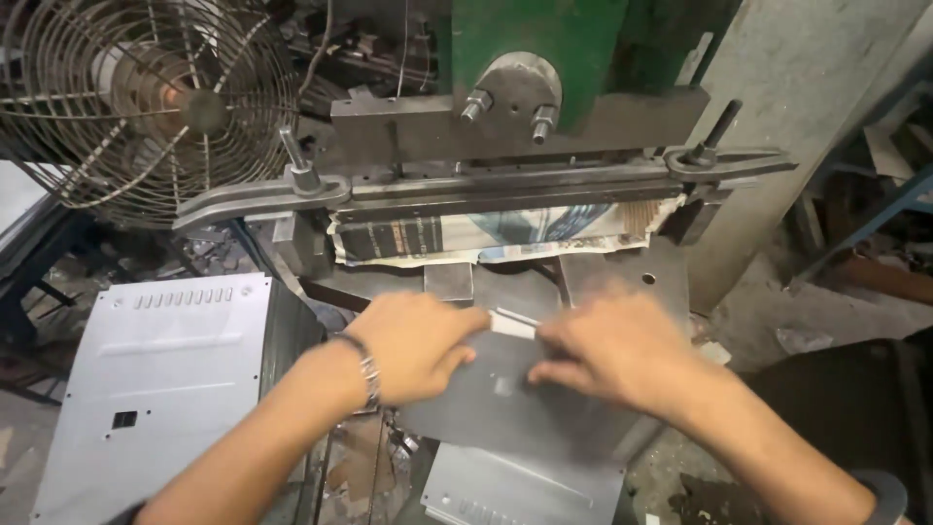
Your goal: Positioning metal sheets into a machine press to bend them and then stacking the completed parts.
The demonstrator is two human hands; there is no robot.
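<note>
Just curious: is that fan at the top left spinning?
Cannot tell. The fan shows blurred blades behind its wire guard, yet both hands look blurred too.

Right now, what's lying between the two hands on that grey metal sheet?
In the head view, a small pale strip lies between the left hand and the right hand, on the grey metal sheet. Both hands' fingertips seem to touch it, though motion blur hides detail.

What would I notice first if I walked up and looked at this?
Probably the two bare hands in the middle: the left hand and right hand press on a flat grey metal sheet lying on a machine bed. Right behind them stands a big green press with a long steel bar across its front. At the top left sits a round wire-caged fan, and a pale punched panel lies at the lower left.
</note>
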